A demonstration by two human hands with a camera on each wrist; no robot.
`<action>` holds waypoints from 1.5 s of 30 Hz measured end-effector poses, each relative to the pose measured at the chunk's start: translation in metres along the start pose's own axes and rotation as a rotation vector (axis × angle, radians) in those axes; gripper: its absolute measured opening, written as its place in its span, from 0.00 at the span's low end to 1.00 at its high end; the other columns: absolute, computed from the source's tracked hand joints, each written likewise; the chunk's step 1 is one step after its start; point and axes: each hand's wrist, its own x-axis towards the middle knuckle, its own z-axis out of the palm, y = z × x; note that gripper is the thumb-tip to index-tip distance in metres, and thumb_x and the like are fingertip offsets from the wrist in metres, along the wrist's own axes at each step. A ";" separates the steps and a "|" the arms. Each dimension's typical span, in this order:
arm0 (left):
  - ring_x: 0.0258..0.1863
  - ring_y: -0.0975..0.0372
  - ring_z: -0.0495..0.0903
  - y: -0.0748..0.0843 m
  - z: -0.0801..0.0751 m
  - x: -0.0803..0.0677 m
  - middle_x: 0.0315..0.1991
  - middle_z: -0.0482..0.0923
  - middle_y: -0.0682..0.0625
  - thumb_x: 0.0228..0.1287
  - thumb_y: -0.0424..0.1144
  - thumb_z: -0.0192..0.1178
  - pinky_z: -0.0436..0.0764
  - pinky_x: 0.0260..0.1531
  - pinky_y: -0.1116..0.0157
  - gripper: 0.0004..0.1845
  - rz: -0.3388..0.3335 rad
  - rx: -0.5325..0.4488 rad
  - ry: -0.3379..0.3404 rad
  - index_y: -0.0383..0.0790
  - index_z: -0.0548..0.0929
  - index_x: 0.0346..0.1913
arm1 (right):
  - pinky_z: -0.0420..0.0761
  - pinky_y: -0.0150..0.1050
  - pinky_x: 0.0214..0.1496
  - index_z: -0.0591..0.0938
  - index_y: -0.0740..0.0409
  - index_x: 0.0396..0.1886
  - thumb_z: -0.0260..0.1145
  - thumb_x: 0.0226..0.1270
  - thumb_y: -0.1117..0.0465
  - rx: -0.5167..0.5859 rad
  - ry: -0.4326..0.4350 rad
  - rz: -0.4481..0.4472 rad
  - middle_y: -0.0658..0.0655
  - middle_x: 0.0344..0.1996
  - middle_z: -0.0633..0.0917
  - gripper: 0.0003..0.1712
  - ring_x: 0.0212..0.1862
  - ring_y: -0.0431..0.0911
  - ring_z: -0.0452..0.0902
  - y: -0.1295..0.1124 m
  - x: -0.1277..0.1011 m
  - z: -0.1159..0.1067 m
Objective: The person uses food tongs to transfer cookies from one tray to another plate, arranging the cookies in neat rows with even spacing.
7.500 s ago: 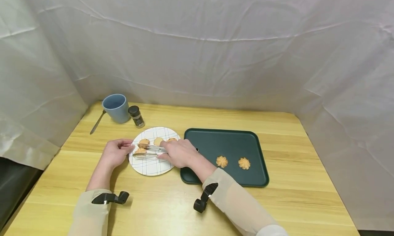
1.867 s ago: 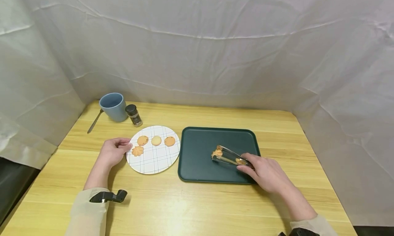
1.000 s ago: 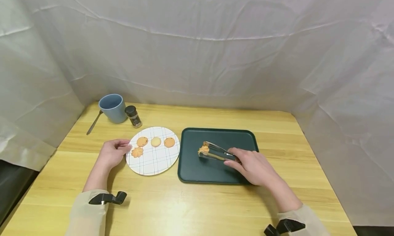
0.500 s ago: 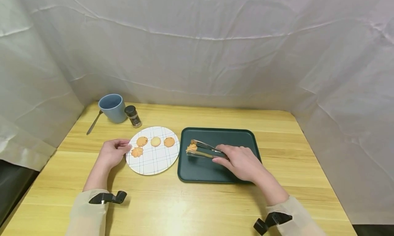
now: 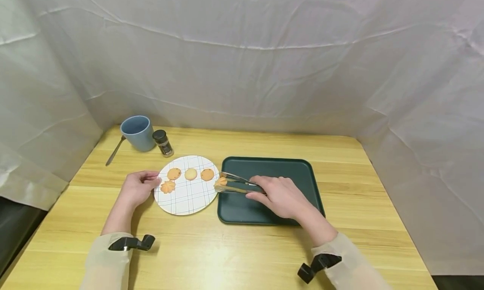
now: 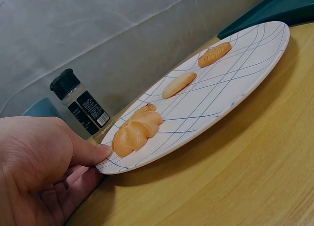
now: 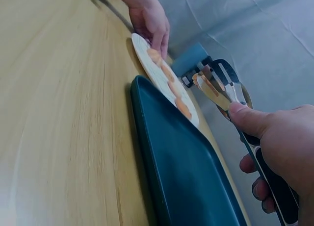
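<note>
I am counting four cookies on the checked plate (image 5: 186,197): three round ones in a row and one flower-shaped one (image 5: 167,186). A fifth cookie (image 5: 221,181) is sitting pinched in the tongs (image 5: 237,184), right over the gap between plate and green tray (image 5: 276,170). My right hand (image 5: 277,196) is squeezing the tongs, arm stretching leftward across the tray. My left hand (image 5: 138,188) is resting at the plate's left rim, thumb touching it, fingers loosely curling.
</note>
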 end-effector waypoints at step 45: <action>0.56 0.48 0.80 -0.001 -0.001 -0.001 0.60 0.81 0.34 0.79 0.41 0.62 0.78 0.50 0.60 0.23 0.016 0.000 0.003 0.29 0.79 0.68 | 0.77 0.41 0.34 0.81 0.44 0.67 0.56 0.82 0.35 -0.045 -0.219 -0.077 0.47 0.50 0.88 0.27 0.34 0.43 0.77 -0.055 0.094 0.049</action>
